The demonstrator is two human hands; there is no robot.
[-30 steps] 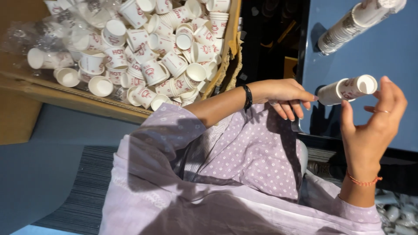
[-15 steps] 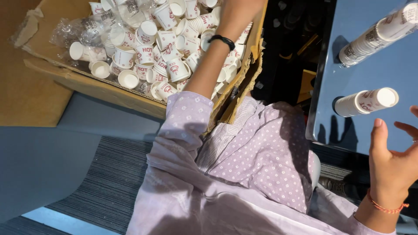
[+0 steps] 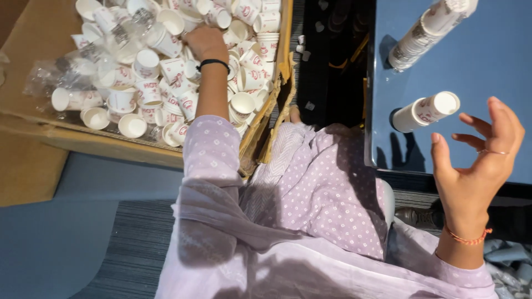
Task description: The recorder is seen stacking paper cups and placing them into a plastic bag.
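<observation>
While among cups [image 3: 166,72], left hand [image 3: 206,43].

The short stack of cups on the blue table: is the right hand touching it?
Apart. The head view shows bare blue table between the open right hand and the short stack of cups.

We sit over a grey ribbed carpet [image 3: 127,249], with a smooth blue-grey mat [image 3: 50,249] at its left. A glossy blue bench [image 3: 487,61] fills the upper right, its left edge bordering a dark gap [image 3: 338,61] in shadow.
</observation>
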